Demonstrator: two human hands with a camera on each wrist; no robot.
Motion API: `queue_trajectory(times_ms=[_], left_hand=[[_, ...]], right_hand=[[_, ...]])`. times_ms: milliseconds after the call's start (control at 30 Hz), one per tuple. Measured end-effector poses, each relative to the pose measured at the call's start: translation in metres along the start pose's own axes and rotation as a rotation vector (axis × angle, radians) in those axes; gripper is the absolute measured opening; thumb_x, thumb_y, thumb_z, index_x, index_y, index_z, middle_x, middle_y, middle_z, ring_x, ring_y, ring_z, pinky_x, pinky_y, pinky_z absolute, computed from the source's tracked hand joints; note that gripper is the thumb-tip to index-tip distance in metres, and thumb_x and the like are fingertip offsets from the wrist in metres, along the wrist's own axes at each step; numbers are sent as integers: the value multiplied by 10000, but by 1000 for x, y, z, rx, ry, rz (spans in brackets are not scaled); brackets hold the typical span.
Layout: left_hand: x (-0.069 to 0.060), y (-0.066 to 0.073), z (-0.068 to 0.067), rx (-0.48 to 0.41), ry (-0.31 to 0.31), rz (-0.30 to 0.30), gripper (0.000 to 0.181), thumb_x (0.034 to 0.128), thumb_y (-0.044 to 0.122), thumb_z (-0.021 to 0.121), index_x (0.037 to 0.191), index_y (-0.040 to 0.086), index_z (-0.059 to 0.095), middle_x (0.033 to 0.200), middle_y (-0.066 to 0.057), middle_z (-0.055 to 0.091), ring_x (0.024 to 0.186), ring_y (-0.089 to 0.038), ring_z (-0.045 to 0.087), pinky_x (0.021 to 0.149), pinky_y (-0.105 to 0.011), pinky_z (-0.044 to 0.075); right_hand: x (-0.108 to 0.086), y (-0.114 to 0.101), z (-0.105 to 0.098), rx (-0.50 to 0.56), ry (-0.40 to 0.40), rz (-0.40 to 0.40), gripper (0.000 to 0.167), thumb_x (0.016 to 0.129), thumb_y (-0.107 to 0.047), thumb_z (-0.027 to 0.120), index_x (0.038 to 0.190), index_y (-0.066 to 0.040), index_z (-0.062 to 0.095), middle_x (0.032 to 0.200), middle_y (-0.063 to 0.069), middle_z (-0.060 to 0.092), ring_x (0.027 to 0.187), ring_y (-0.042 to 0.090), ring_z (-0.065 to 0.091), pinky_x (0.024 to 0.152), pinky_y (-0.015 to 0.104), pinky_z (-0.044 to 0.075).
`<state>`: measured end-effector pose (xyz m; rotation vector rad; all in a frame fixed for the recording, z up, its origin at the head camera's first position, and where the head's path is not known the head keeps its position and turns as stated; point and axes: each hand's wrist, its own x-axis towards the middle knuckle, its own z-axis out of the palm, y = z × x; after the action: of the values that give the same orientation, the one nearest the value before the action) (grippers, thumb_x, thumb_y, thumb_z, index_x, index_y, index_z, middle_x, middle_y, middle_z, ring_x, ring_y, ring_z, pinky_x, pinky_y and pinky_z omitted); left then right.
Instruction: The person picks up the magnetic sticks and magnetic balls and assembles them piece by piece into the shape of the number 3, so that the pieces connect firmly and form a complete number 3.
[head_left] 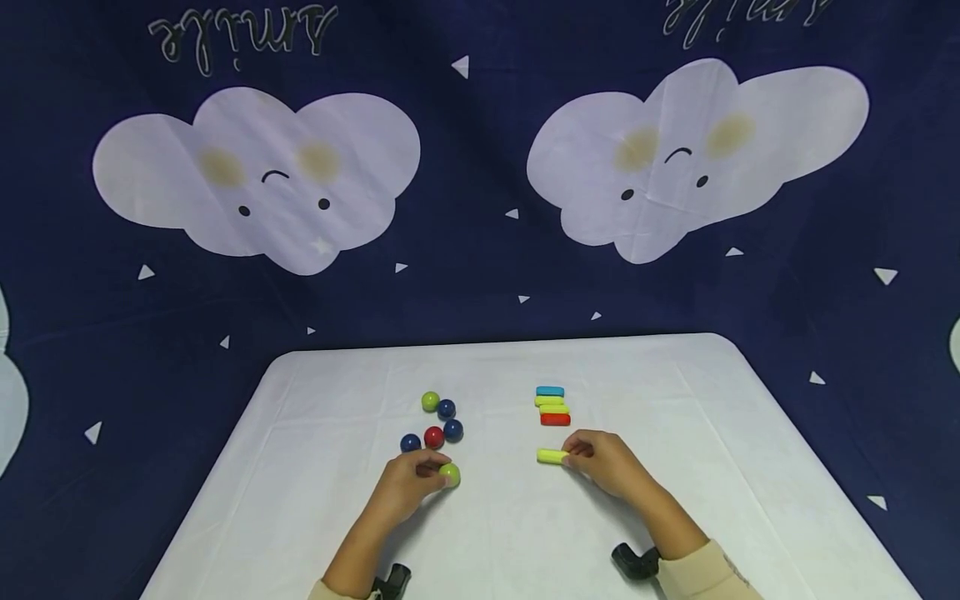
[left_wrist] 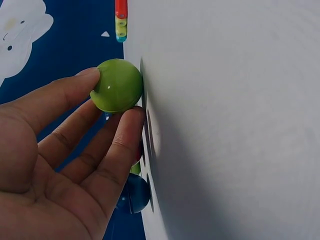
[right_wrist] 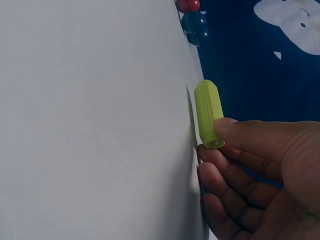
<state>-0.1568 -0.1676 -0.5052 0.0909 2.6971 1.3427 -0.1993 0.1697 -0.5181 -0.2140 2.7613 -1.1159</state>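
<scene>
We pinch a glossy yellow-green ball (head_left: 451, 476) in our left hand (head_left: 405, 489), just on our side of five more glossy balls (head_left: 434, 437), three dark blue, one red, one green. Our right hand (head_left: 607, 463) pinches one end of a ridged yellow-green cylindrical stick (right_wrist: 207, 107), nearer to us than a close row of four coloured sticks (head_left: 555, 419) on the white table (head_left: 495, 533). We cannot tell whether either held piece touches the surface. The step in hand looks like picking up or setting down both at once; the next move seems to call for steady fingers and clearance from the neighbouring pieces
</scene>
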Motion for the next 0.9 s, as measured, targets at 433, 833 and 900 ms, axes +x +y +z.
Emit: queue_trajectory(times_ms=[433, 833, 900], left_hand=[[-1, 3, 3, -7, -22, -7, 238, 835, 136, 799, 1068, 109, 755, 995, -44, 769, 882, -148, 694, 778, -357, 573], [-2, 5, 6, -18, -39, -16, 243, 838, 172, 803, 1073, 128, 757, 995, -19, 761, 886, -138, 675, 756, -337, 556], [-3, 5, 7, -17, -41, -14, 244, 838, 173, 804, 1073, 129, 757, 994, -19, 761, 885, -136, 676, 759, -337, 557]], right_hand=[[-6, -3, 4, 47, -75, -66, 59, 888, -134, 756, 931, -159, 724, 856, -60, 690, 811, 87, 617, 721, 228, 507], [-13, -7, 11, 70, -132, -159, 54, 899, -184, 751, 939, -166, 720, 864, -71, 698, 804, 52, 622, 727, 214, 508], [-14, -9, 12, 74, -143, -172, 48, 903, -187, 747, 941, -174, 721, 865, -77, 699, 803, 47, 623, 728, 213, 509]])
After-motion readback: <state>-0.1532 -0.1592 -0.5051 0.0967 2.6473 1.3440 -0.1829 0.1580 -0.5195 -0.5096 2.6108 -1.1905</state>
